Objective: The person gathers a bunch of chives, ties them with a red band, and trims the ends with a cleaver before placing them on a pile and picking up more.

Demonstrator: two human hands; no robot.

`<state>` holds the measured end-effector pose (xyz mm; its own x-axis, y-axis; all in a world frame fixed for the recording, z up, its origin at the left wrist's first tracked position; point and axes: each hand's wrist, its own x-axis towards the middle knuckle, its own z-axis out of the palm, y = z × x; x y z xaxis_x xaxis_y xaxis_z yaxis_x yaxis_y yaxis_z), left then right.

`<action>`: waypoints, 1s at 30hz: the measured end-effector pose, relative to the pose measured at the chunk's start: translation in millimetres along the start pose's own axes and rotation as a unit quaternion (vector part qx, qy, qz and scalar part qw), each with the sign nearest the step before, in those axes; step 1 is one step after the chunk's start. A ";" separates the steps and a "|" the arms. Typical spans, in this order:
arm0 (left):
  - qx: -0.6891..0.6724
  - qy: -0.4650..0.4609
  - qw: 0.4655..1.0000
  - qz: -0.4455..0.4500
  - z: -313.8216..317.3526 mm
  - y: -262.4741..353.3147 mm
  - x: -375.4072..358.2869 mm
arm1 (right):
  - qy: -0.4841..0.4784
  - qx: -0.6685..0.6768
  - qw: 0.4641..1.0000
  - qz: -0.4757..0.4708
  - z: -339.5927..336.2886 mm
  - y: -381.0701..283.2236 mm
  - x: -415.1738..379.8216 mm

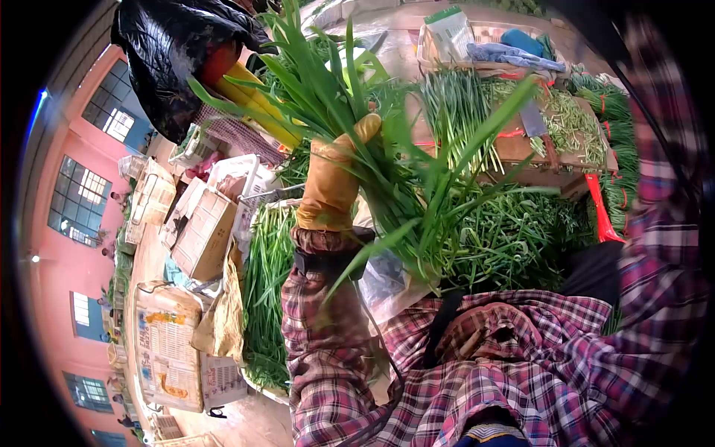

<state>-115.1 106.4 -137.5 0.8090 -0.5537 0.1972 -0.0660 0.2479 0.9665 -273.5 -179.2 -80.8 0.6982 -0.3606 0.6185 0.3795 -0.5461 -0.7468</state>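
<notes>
My left hand (337,167) wears a tan-orange glove and is closed around a bunch of long, flat-leaved greens (391,186). The leaves fan out above and below the glove, and some nearer ones are blurred. Beyond the bunch is a low board (514,155) with slender green stalks (456,112) laid across it. A knife (533,123) lies on that board beside cut stem pieces (570,123). Loose greens (514,231) are heaped between the board and my lap. My right sleeve runs up the right side; the hand itself is out of frame.
Long greens (268,290) fill a container left of my forearm. Crates (167,346) and a cardboard box (201,231) stand farther left. Tied green bundles (622,141) line the right side, near red strips (598,205). Another person's yellow sleeve (261,104) is at upper left.
</notes>
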 end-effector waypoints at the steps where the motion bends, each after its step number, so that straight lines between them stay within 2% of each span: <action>1: 0.001 -0.001 1.000 0.002 -5.8 -4.7 3.0 | 0.001 0.001 1.000 0.002 -1.1 0.3 -1.2; 3: -0.005 0.002 1.000 -0.002 -15.5 -9.4 8.0 | -0.001 0.001 1.000 0.011 -1.5 1.2 -4.0; 4: -0.043 0.008 0.998 -0.045 -13.2 -2.7 0.7 | -0.001 0.002 1.000 0.017 -2.1 2.8 -5.5; 8: -0.094 0.005 0.995 -0.038 -33.3 -13.7 4.4 | -0.004 -0.001 1.000 0.028 -6.2 4.9 -8.9; 10: 0.008 -0.073 0.994 0.085 -50.9 -21.8 10.5 | -0.002 0.003 0.999 0.034 -9.6 5.8 -13.2; 11: 0.010 -0.074 0.994 0.082 -54.2 -24.4 10.9 | -0.007 0.001 0.999 0.039 -11.6 7.7 -11.1; 13: -0.128 0.035 0.991 -0.018 -48.2 -18.1 3.9 | -0.005 0.004 0.999 0.045 -11.1 9.1 -15.7; 17: -0.152 0.063 0.986 -0.020 -52.3 -18.8 2.3 | -0.007 0.007 0.998 0.057 -12.7 12.5 -20.8; 19: -0.181 0.043 0.982 -0.024 -66.2 -20.6 0.0 | -0.012 0.004 0.998 0.063 -14.5 11.8 -22.6; 21: -0.175 0.091 0.980 -0.016 -74.4 -17.3 -4.0 | -0.013 0.002 0.998 0.066 -14.7 13.9 -25.4; 22: -0.167 0.118 0.978 -0.039 -79.5 -13.6 -8.4 | -0.020 0.000 0.997 0.075 -15.3 15.8 -21.5; 23: -0.167 0.122 0.978 -0.038 -91.7 -17.3 -10.4 | -0.017 0.005 0.997 0.075 -11.2 16.2 -28.0; 25: -0.278 0.063 0.958 -0.016 -116.5 -26.4 -15.7 | -0.020 0.008 0.996 0.081 -7.4 19.3 -25.6; 26: -0.236 0.119 0.964 0.002 -121.8 -27.0 -22.2 | -0.023 0.007 0.996 0.083 -8.0 20.4 -27.6; 30: -0.193 0.202 0.958 0.067 -189.6 -71.9 -38.7 | -0.033 0.013 0.995 0.098 -5.9 25.6 -26.1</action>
<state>-30.9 260.8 -245.8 0.9736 -0.1630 0.1598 -0.0267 0.6143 0.7887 -285.6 -188.2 -114.6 0.7987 -0.4061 0.4440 0.2479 -0.4503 -0.8578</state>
